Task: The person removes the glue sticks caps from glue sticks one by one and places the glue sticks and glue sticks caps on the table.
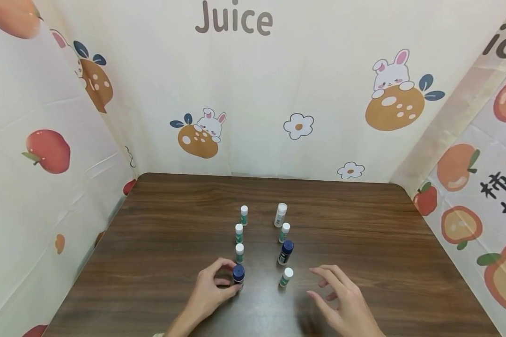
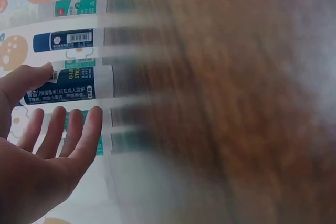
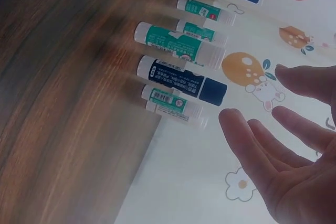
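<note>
My left hand [image 1: 212,285] has its thumb and fingers about a dark blue glue stick [image 1: 238,275], standing upright at the near end of the left column. In the left wrist view, the thumb lies against this glue stick [image 2: 63,85]; contact by the other fingertips is unclear. Over the table at the right, my right hand [image 1: 339,295] hovers with fingers spread, holding nothing. Nearest to it stands a small green glue stick [image 1: 286,277] with a white cap. Behind that is another blue glue stick [image 1: 285,252].
Beyond the left hand, several small green glue sticks [image 1: 239,253] continue the left column. The right column also has a small green stick [image 1: 284,232] and a larger white-capped one [image 1: 280,215]. All stand on a brown wooden table [image 1: 173,210], with printed curtains [image 1: 253,84] around it.
</note>
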### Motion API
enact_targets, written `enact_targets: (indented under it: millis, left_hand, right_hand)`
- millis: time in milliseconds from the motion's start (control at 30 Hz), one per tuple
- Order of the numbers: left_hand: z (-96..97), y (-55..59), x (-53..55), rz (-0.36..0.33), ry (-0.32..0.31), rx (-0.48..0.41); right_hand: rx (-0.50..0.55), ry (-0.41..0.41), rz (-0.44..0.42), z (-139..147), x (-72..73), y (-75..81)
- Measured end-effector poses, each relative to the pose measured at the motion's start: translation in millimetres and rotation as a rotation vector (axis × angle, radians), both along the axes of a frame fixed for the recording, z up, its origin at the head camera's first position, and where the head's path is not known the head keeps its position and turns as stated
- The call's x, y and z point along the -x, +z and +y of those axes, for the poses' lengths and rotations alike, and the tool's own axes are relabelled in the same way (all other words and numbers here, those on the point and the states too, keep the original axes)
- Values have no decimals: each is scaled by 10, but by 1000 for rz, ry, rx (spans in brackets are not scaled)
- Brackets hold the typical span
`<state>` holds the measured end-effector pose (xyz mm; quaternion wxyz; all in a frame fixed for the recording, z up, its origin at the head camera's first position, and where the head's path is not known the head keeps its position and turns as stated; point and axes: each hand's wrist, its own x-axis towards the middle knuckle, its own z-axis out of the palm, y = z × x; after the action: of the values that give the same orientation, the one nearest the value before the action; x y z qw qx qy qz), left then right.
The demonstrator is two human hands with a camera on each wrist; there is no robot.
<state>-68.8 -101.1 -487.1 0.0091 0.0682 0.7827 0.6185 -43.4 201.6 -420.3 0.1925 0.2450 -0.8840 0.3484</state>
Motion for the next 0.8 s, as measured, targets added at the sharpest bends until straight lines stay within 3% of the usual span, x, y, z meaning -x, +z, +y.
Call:
enact_targets:
  millis: [267,467,800]
  left_hand:
    - [9,17,-4,-32,-49,-58]
    - [7,58,-24,-11,-23,-40]
    - [-9,208,-37,58,21,-29]
  right_hand:
    - [24,41,18,-74,18,46]
    - [42,107,15,-118,54,90]
    - [46,144,-2,-233,100,219]
